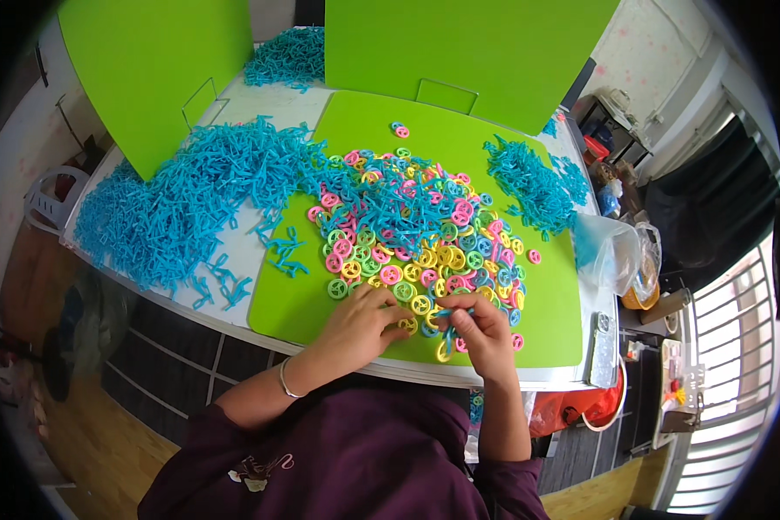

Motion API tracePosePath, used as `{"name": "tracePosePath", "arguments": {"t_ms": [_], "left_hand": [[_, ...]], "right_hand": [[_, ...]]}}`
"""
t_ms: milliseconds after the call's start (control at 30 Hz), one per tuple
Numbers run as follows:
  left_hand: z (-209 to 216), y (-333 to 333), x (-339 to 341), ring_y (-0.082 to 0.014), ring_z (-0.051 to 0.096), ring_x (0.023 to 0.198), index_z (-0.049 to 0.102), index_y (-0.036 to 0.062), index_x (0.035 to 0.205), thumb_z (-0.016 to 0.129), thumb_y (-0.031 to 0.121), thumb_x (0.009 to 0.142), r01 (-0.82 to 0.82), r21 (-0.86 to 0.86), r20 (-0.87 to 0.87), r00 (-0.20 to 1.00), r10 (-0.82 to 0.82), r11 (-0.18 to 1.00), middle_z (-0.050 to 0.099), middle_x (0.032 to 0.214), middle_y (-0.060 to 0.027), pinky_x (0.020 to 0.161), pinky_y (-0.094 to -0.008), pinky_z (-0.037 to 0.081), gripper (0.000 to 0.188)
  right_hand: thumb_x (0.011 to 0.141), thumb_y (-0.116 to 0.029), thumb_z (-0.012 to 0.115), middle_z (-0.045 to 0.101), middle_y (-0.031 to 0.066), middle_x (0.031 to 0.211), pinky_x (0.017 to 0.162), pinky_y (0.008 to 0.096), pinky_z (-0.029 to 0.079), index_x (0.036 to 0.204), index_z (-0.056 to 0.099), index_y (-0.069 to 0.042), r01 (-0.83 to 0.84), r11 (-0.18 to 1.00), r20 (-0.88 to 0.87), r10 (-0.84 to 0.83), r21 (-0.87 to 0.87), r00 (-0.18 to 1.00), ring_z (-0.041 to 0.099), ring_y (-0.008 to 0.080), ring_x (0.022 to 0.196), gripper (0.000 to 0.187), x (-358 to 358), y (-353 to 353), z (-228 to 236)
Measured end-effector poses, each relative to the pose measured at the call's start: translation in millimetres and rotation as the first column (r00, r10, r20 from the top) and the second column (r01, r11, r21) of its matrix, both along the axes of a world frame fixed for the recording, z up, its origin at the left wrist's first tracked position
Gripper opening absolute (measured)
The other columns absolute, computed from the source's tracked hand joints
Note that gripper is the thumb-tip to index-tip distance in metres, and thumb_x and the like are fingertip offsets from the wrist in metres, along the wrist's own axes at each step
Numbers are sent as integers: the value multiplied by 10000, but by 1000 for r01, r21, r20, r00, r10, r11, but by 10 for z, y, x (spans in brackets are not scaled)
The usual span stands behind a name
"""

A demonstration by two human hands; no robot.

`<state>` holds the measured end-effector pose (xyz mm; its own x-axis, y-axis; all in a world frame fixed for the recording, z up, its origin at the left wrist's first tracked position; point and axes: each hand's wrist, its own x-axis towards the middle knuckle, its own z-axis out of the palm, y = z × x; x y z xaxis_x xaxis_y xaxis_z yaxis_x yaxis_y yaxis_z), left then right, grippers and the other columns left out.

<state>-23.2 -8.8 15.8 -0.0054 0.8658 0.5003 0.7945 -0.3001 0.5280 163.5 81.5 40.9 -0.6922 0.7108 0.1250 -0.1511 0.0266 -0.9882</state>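
My right hand (481, 331) is closed in a pinch on a small blue plastic piece (447, 322). A yellow wheel (444, 350) hangs just below those fingers; whether it is joined to the blue piece I cannot tell. At the near edge of the pile, my left hand (364, 324) has its thumb and forefinger closed on a yellow wheel (408, 326). Ahead of both hands lies a heap of small spoked plastic wheels (485, 276) in pink, yellow, green and blue. Loose blue forked pieces (399, 212) cover the middle of that heap.
A green board (555, 321) lies on the white table (225, 316). Big mounds of blue pieces (182, 204) sit left, with a smaller mound (533, 186) right. Upright green panels (468, 52) stand behind. A clear plastic bag (607, 251) hangs at the right edge.
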Motion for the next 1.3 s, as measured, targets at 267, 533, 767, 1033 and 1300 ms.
{"name": "tracePosePath", "arguments": {"t_ms": [267, 533, 767, 1033, 1300], "left_hand": [[3, 61, 24, -153, 593, 652, 628, 49, 966, 686, 159, 829, 69, -205, 612, 787, 73, 976, 612, 736, -21, 605, -277, 489, 185], [78, 43, 23, -62, 564, 570, 582, 62, 852, 602, 197, 908, 497, -246, 967, 188, 173, 832, 601, 688, 3, 510, -189, 444, 147], [67, 12, 136, -17, 510, 509, 544, 95, 802, 586, 174, 913, 382, -243, 967, 165, 193, 892, 559, 623, 26, 421, -156, 346, 142], [-2, -57, 320, -49, 524, 506, 536, 71, 813, 574, 156, 919, 189, -192, 975, 153, 164, 963, 584, 637, -11, 431, -177, 387, 141], [4, -46, 324, -57, 539, 511, 542, 42, 814, 576, 178, 921, 212, -149, 988, 8, 151, 966, 598, 645, -31, 442, -193, 430, 175]], "right_hand": [[905, -90, 579, 609, 67, 787, 669, 300, 527, 947, 560, 11, 62, 992, 46, -58, -109, 997, 613, 147, 684, 111, 9, -102, -154], [883, -68, 627, 625, 60, 821, 661, 246, 500, 910, 534, -5, -15, 987, -76, 3, -162, 997, 618, 121, 720, 117, -78, -148, -204], [869, -58, 644, 650, 73, 829, 648, 220, 495, 880, 522, -3, 160, 987, 46, -160, -12, 986, 637, 113, 763, 135, -177, -252, -206], [867, -53, 643, 644, 58, 803, 602, 194, 454, 877, 524, -20, 321, 944, 4, -322, -71, 947, 621, 89, 719, 124, -270, -340, -240], [855, -81, 674, 635, 29, 739, 547, 167, 415, 844, 552, -9, 357, 934, -26, -357, -18, 934, 551, 30, 639, 142, -279, -296, -247]]}}
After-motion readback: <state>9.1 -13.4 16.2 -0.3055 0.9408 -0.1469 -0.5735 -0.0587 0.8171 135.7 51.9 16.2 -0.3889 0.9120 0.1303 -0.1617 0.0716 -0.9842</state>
